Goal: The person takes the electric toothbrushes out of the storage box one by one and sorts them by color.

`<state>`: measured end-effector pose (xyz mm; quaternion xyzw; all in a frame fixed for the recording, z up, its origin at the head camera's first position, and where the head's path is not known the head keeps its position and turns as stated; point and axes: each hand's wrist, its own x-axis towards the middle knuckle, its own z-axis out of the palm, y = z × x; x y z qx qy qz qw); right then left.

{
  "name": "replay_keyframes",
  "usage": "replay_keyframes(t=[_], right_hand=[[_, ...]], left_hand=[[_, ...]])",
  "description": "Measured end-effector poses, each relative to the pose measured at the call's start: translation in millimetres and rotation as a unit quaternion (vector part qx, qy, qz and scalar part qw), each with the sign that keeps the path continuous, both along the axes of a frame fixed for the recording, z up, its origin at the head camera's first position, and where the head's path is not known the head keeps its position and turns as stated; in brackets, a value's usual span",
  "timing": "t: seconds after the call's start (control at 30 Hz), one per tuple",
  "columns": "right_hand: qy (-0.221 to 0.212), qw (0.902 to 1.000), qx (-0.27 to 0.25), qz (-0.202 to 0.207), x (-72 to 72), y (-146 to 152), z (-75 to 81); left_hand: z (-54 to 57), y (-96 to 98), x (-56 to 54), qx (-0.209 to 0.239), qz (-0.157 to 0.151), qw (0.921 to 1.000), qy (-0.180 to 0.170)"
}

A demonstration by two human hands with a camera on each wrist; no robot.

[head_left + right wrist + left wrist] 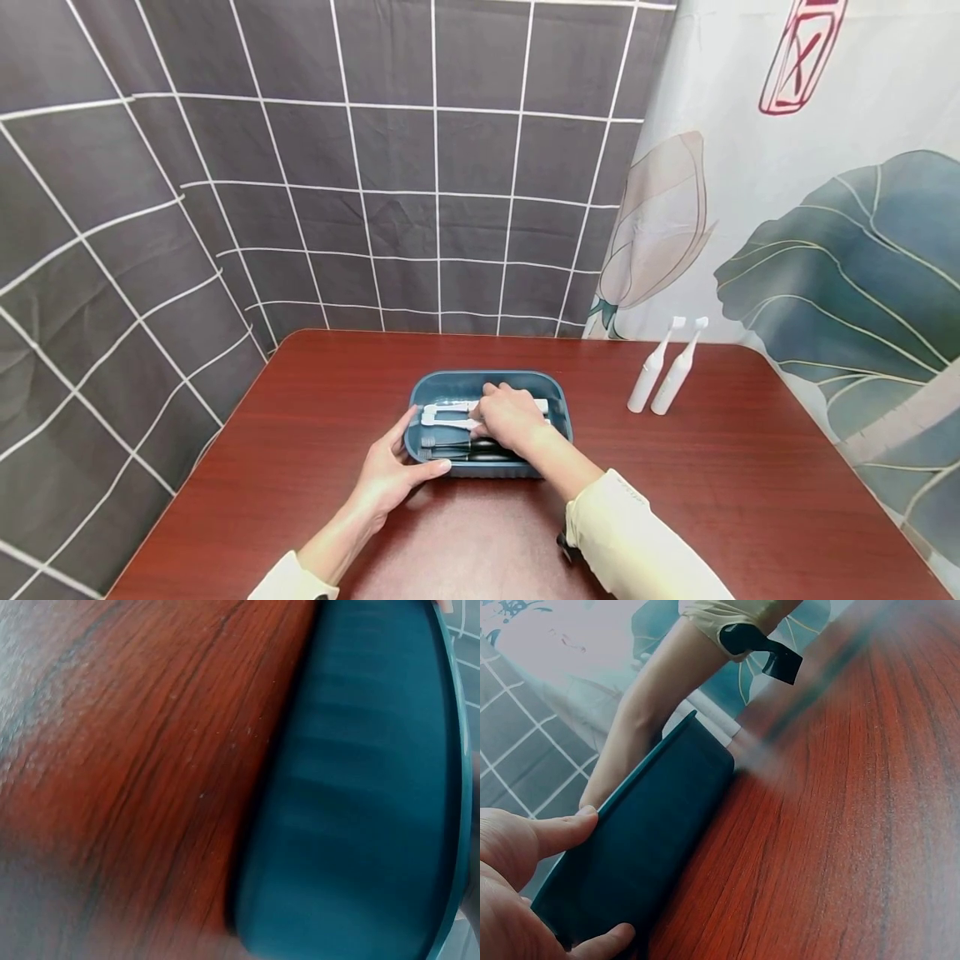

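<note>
A blue plastic basket [435,383] lies on the table in the head view, holding white and black electric toothbrushes. My left hand [386,475] grips its near left corner, thumb on the front rim and fingers along the side. In the left wrist view, that hand [525,877] spans the basket wall [645,825]. Reaching inside, my right hand [510,417] has its fingers curled round the handle of a white electric toothbrush [450,422]. Another white one [450,407] lies behind it. Black toothbrushes [450,444] lie along the front. The right wrist view shows mainly the basket's outer wall [360,787].
Two more white electric toothbrushes [671,367] stand upright at the right rear of the red-brown wooden table [322,392]. A grey gridded curtain [397,150] hangs behind and to the left; a white floral one [720,100] hangs at the right.
</note>
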<state>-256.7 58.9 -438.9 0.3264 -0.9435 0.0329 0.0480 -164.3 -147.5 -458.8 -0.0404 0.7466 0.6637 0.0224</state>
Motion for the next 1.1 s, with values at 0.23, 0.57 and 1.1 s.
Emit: replay_keyframes(t=[0.23,0.57,1.1], right_hand=[[0.014,0.9998,0.007,0.010,-0.8,-3,-2.8],[0.025,0.9987,-0.039,0.020,3.1,9,3.0],[0.030,0.9080,-0.416,0.042,8.4,51,24.7]], left_hand=[[-0.7,-0.4,0.7,-0.001,0.000,1.0000,-0.002],[-2.0,-1.3,1.2,0.002,-0.001,1.0000,0.001],[-3.0,-0.1,-1.8,-0.008,0.003,1.0000,0.002]])
